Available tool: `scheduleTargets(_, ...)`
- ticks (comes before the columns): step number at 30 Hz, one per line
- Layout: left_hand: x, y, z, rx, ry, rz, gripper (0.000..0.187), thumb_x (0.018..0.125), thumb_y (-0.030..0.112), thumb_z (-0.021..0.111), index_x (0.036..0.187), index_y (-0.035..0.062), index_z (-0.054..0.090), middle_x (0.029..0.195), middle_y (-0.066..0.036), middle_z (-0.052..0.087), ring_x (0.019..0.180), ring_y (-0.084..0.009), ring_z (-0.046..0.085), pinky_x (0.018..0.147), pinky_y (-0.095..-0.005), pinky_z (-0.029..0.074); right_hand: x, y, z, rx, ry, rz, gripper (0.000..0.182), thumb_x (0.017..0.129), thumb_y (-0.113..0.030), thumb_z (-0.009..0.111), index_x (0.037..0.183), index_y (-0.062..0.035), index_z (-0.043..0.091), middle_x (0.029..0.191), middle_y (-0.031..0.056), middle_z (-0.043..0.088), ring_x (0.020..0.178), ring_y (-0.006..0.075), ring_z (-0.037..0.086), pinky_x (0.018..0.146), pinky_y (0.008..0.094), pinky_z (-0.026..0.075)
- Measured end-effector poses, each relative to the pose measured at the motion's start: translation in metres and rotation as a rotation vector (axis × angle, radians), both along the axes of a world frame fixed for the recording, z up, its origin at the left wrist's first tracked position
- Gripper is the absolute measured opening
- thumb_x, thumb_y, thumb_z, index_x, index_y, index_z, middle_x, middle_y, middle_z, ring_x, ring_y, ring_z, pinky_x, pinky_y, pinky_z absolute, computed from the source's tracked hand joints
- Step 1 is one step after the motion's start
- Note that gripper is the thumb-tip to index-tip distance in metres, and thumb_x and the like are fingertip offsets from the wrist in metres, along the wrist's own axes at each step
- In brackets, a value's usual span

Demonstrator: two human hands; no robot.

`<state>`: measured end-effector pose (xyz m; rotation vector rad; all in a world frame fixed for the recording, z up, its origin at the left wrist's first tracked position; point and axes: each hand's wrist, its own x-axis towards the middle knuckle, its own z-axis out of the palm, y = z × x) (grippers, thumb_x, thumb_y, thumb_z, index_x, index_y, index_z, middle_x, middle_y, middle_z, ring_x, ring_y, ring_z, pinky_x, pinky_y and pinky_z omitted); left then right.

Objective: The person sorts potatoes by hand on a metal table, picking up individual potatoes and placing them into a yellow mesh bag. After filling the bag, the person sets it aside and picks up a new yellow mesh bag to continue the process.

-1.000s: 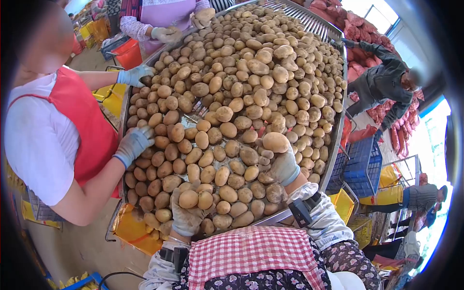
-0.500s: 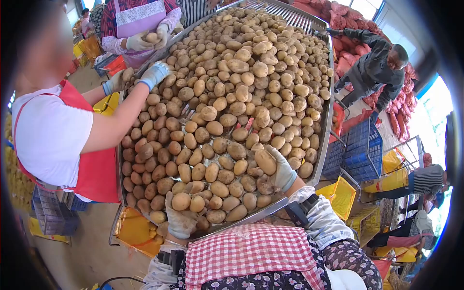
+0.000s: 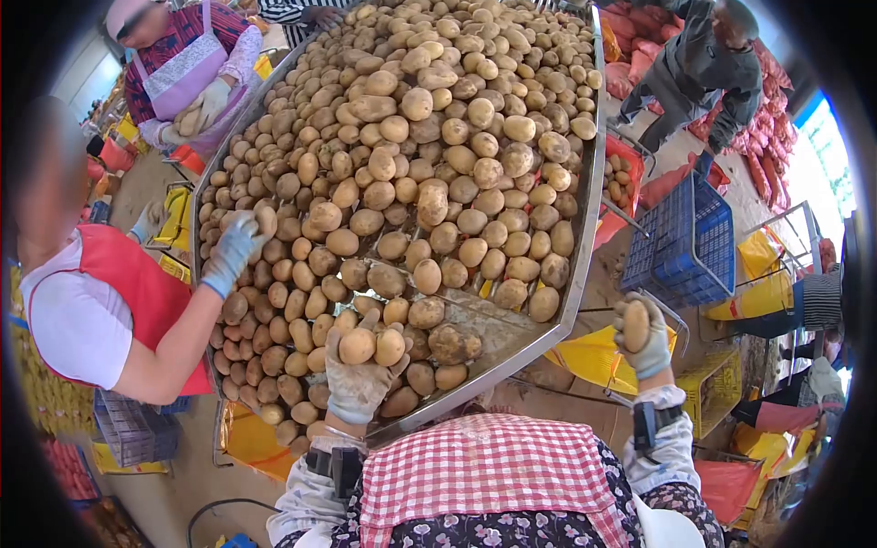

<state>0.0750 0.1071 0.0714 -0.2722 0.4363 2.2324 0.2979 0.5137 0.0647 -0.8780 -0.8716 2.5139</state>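
My left hand (image 3: 358, 388), in a dirty pale glove, holds two potatoes (image 3: 373, 346) in its cupped fingers at the near edge of the metal sorting table (image 3: 512, 352). Off the table's right side, my right hand (image 3: 643, 340), gloved too, is wrapped round one potato (image 3: 636, 327). Just below and left of it hangs a yellow bag (image 3: 598, 358). A large heap of potatoes (image 3: 438, 119) covers most of the table. Bare metal shows near its front right corner.
At the left, a co-worker in a red apron (image 3: 137, 274) reaches over the table with a potato. Another co-worker stands at the upper left. A blue crate (image 3: 681, 242), a yellow crate (image 3: 711, 393) and a person in dark clothes (image 3: 703, 73) are at the right.
My right hand has moved off the table to the right with a potato. My left hand has risen slightly, with two potatoes. The near co-worker's hands have drawn back towards the table's left side.
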Motion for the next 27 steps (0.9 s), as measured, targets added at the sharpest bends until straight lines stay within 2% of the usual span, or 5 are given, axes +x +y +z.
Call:
scheduleTargets(4,-0.007,0.037,0.004,-0.056,0.023,-0.008,0.068,0.091,0.058,0.045,0.136,0.0078,0.044,0.125,-0.016,0.055,0.11,-0.0358,0.058,0.087,-0.0489,0.052,0.118,0.11,-0.107,1.208,-0.555,0.056,0.034,0.097,-0.029,0.047,0.121,-0.007,0.057,0.101,0.0098,0.064,0.084,0.02,0.062,0.068,0.0302,0.053)
scheduleTargets(10,-0.006,0.119,0.017,-0.211,0.444,-0.122,0.066,0.092,0.053,0.049,0.138,0.006,0.041,0.128,-0.015,0.053,0.109,-0.0285,0.059,0.089,-0.041,0.052,-0.02,-0.04,0.045,0.382,0.021,0.384,0.068,0.092,-0.043,0.054,0.145,-0.0103,0.029,0.141,0.0122,0.044,0.119,0.0271,0.052,0.094,0.0431,0.045)
scheduleTargets(16,0.025,0.201,0.041,-0.824,2.428,-0.281,0.073,0.083,0.045,0.064,0.138,0.0035,0.041,0.138,-0.02,0.045,0.125,-0.0363,0.046,0.106,-0.0485,0.033,-0.093,-0.09,-0.032,-0.7,0.442,0.3,0.043,0.095,-0.04,0.048,0.128,-0.0121,0.051,0.125,0.0097,0.057,0.116,0.0247,0.054,0.101,0.0446,0.043)
scheduleTargets(22,-0.018,0.149,0.008,-1.08,2.207,0.173,0.068,0.091,0.047,0.05,0.138,-0.0021,0.04,0.138,-0.021,0.045,0.127,-0.0393,0.042,0.108,-0.049,0.029,-0.022,-0.033,-0.006,-0.628,0.227,0.428,0.045,0.094,-0.035,0.05,0.125,-0.0028,0.052,0.111,0.0204,0.062,0.079,0.0272,0.063,0.053,0.0341,0.052)
scheduleTargets(27,-0.036,0.05,-0.024,-1.56,1.835,0.251,0.065,0.095,0.037,0.048,0.143,-0.0025,0.03,0.145,-0.023,0.036,0.135,-0.0391,0.032,0.113,-0.0457,0.023,0.02,0.135,0.034,0.355,-0.234,-0.053,0.039,0.088,-0.033,0.054,0.102,0.0024,0.061,0.093,0.0158,0.065,0.074,0.0235,0.065,0.053,0.0279,0.054)
